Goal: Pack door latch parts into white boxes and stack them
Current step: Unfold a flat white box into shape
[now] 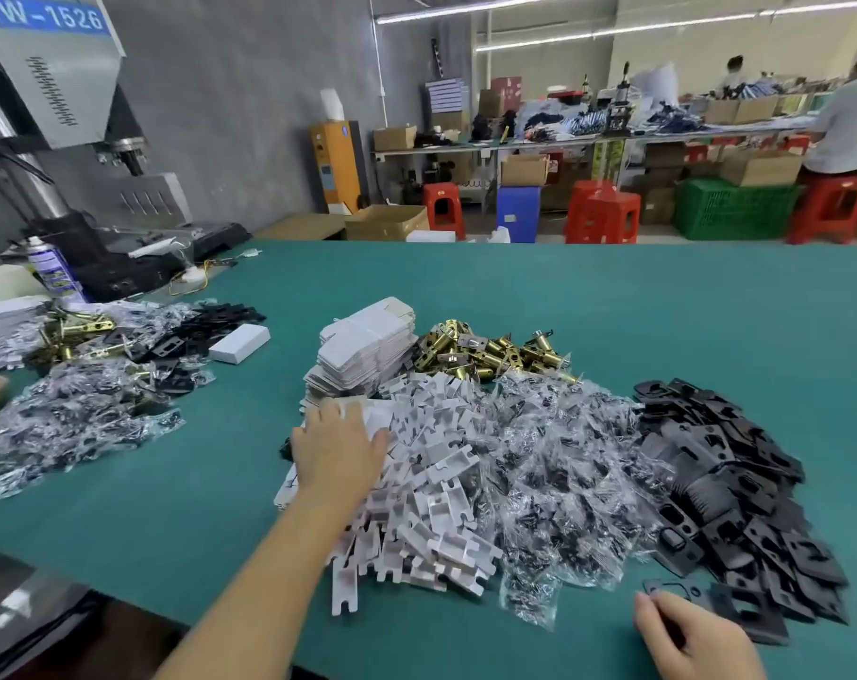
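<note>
The flat, unfolded white card boxes (362, 350) stacked mid-bench beside the brass latch bolts (490, 353) look light and bendable, best lifted by an edge – the left hand (340, 446) rests spread on them, the right hand (686, 635) pinches a stiff black strike plate (711, 606) – while the grey machine (48, 66) reads "SW-1526".

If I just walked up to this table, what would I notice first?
Probably the big heaps in the middle of the green table: shiny gold latches at the back, white card pieces and little clear bags in front, black plates on the right. The left hand lies on the white pile, while the right hand touches a black plate near the table's front edge.
</note>
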`<state>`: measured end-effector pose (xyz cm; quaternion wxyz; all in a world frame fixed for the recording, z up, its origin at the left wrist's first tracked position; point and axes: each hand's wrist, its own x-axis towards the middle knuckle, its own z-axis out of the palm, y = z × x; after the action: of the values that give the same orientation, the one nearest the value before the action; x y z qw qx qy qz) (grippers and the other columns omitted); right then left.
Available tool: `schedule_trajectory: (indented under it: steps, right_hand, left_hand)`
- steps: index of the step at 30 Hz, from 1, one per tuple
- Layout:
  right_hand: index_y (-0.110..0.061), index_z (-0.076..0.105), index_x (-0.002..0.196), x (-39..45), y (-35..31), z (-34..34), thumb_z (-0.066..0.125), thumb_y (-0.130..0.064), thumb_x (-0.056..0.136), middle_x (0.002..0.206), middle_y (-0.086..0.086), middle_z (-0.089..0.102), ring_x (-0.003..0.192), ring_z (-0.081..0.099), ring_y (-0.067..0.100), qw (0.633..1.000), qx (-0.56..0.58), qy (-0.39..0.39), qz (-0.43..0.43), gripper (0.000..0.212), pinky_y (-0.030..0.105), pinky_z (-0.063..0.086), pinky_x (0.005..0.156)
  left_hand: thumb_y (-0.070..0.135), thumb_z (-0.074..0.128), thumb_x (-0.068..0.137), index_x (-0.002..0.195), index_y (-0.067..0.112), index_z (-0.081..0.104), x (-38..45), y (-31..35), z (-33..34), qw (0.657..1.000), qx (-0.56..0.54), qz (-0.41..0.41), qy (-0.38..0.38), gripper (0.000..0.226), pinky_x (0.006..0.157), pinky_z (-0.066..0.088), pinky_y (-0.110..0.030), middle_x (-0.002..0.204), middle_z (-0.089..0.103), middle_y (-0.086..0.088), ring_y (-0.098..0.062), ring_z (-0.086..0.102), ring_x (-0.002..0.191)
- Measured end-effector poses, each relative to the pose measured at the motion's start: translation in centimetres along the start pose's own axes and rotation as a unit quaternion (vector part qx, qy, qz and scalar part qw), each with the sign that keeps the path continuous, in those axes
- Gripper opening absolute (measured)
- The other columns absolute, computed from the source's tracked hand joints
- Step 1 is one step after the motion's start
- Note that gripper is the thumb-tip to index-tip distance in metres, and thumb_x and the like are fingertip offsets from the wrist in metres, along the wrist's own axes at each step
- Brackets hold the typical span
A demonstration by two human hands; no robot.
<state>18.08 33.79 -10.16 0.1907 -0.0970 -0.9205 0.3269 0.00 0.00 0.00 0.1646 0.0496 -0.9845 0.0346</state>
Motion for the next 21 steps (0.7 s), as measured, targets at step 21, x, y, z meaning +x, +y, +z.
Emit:
schedule_trajectory:
  steps: [21]
  right_hand:
    - [-0.016, 0.061, 0.065, 10.1, -3.0, 0.2, 0.057, -0.023, 0.103, 0.053, 0.005, 0.055, 0.043, 0.041, 0.007, 0.985, 0.156, -0.014, -0.076, 0.039, 0.031, 0.034, 0.044]
  left_hand:
    - [0.019, 0.051, 0.102, 0.095, 0.023, 0.056, 0.1, 5.6, -5.7, 0.971, -0.146, 0.155, 0.107, 0.009, 0.047, 0.033, -0.021, 0.078, 0.056, 0.009, -0.011, 0.052, 0.065]
